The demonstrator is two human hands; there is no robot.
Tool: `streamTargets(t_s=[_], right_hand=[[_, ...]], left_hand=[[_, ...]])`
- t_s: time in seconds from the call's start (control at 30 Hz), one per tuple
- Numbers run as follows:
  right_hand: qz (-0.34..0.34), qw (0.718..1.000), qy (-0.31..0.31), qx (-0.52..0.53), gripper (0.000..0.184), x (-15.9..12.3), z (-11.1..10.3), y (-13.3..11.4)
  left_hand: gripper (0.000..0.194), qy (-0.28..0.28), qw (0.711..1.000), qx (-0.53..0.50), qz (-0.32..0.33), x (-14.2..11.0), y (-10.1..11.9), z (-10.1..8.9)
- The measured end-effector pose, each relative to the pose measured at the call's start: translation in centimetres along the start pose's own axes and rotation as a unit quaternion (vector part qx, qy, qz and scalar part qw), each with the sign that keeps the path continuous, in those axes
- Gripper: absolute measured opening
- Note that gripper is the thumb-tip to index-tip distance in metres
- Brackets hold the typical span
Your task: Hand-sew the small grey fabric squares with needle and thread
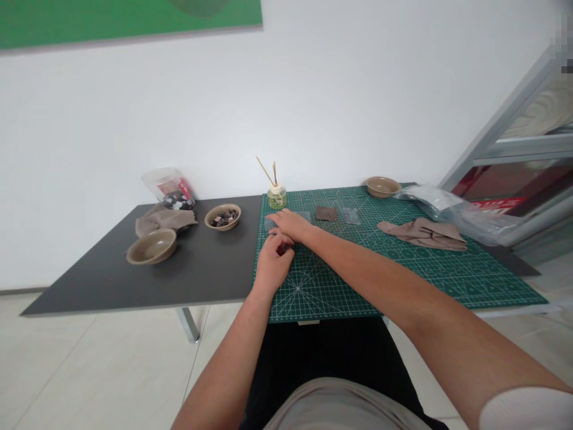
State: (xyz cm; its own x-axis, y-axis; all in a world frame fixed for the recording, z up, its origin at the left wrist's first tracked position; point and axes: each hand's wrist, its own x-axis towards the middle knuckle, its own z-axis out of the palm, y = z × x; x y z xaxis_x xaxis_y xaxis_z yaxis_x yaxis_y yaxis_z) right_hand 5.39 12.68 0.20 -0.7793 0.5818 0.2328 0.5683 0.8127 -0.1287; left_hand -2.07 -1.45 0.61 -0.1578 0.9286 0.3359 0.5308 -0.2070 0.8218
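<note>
See translucent sheet partly under right hand, just before reed diffuser; left hand curled farther from diffuser; cannot tell whether pinching anything with either.

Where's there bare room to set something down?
Free: front of the mat, between left hand and right forearm; the dark tabletop before the filled bowl. Crowded: around right hand, and back right, with right bowl, bag and cloth.
</note>
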Motion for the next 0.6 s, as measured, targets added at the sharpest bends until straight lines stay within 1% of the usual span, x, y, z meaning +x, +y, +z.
streamTargets(t_s=[0.1, 0.2, 0.3, 0.37, 0.43, 0.47, 0.53, 0.57, 0.6], right_hand=[[-0.007, 1.0, -0.013, -0.018, 0.042, 0.3, -0.3, 0.4], [-0.007, 0.999, -0.023, -0.033, 0.033, 0.3, -0.7, 0.3], [0.02, 0.999, -0.003, -0.036, 0.033, -0.2, -1.7, -0.3], [0.043, 0.998, 0.042, -0.015, 0.035, -0.9, -2.9, -0.8], [0.077, 0.99, 0.111, 0.028, 0.033, -2.0, -4.5, -1.1], [0.099, 0.982, 0.149, 0.058, 0.033, -2.7, -5.2, -1.2], [0.131, 0.956, 0.218, 0.143, 0.03, -4.5, -6.4, -1.0], [0.141, 0.94, 0.239, 0.197, 0.027, -5.6, -6.7, -0.8], [0.153, 0.923, 0.247, 0.251, 0.025, -6.7, -6.8, -0.6]], left_hand=[[0.016, 0.003, 1.0, 0.01, -0.013, -0.1, 0.0, 0.0], [0.017, -0.004, 1.0, 0.016, -0.004, -0.2, -0.1, 0.0], [0.016, -0.009, 1.0, 0.025, 0.0, -0.2, -0.2, 0.0], [0.015, -0.009, 1.0, 0.026, -0.005, -0.2, -0.2, -0.1], [0.015, -0.005, 1.0, 0.022, -0.014, -0.2, -0.2, -0.1], [0.015, -0.003, 1.0, 0.017, -0.02, -0.2, -0.2, -0.1], [0.015, -0.002, 0.999, 0.002, -0.034, -0.1, -0.1, -0.1], [0.015, -0.004, 0.999, -0.007, -0.041, -0.1, -0.1, 0.0], [0.014, -0.007, 0.999, -0.015, -0.047, -0.1, -0.1, 0.0]])
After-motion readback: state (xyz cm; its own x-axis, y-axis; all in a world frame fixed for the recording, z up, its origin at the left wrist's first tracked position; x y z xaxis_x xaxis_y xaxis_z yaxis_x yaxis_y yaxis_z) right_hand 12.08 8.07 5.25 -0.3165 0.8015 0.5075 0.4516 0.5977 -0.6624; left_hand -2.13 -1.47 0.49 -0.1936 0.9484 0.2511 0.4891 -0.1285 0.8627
